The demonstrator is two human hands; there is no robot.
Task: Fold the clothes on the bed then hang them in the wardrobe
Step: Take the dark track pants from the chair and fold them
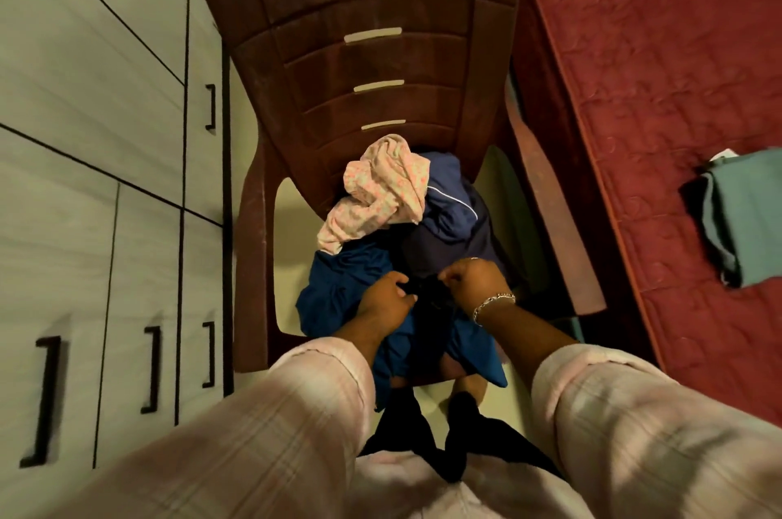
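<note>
A pile of clothes lies on the seat of a brown plastic chair (364,2): a pink floral garment (381,188) on top at the back, a navy garment with white piping (452,218) beside it, and a blue garment (338,294) spilling over the front edge. My left hand (383,300) and my right hand (474,279) are both closed on a small dark garment (431,294) at the front of the pile. A bracelet circles my right wrist. A folded teal garment (744,214) lies on the red bedspread (660,66) at the right.
The white wardrobe (84,138) with dark handles fills the left side, its doors closed. The chair stands between wardrobe and bed, with pale floor (287,205) visible beneath it. My feet stand just in front of the chair.
</note>
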